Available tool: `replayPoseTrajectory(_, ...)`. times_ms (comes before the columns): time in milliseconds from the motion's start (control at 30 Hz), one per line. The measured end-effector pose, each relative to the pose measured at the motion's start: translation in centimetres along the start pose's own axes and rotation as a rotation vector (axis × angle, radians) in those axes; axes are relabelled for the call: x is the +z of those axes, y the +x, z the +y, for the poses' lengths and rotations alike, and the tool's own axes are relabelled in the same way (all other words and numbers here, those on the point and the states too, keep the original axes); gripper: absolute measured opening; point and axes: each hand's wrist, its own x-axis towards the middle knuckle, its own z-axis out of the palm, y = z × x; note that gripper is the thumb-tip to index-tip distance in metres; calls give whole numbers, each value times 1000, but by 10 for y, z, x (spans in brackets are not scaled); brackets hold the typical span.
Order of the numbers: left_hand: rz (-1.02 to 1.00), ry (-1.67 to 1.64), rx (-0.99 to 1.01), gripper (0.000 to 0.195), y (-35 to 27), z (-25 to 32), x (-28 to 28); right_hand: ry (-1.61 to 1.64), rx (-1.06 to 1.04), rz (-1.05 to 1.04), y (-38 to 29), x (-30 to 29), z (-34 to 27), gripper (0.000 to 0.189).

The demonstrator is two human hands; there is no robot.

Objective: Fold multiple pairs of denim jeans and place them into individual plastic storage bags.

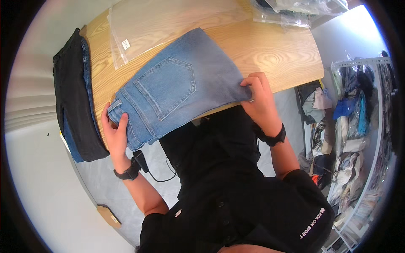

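Observation:
A folded pair of blue denim jeans [202,69] lies over the near edge of the wooden table, a stitched back pocket facing up. At its waistband end on the left, my left hand [117,136] grips the denim, thumb on top and fingers at the outer edge. My right hand [261,104] pinches the folded end on the right between thumb and fingers. The waistband corner hangs past the table edge. Both wrists wear black bands.
Black trousers [74,104] and darker jeans drape over the table's left end. Flat on the wooden tabletop [275,57] lies a clear zip bag [152,31] with a written label. More plastic-wrapped items [284,12] sit at the far right. Shelves of bagged clothing [351,126] stand to the right.

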Motion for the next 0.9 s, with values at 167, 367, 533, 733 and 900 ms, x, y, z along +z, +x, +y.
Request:
replayPoseTrajectory(167,-135,77,-33,50,12,11,-6,88,224,117,2,11,24,39)
replayPoseTrajectory(367,-404,527,-122,41,-20,35,8,837,398,458,12,7,28,45)
replayPoseTrajectory(533,-73,408,264,57,-28,40,41,1433,614,210,-30,3,-20,65)
replayPoseTrajectory(733,-349,310,-14,51,-30,56,62,1701,811,-264,-15,-8,-36,66)
replayPoseTrajectory(900,-560,306,-139,41,-48,70,80,1476,746,-350,-8,-8,-28,63)
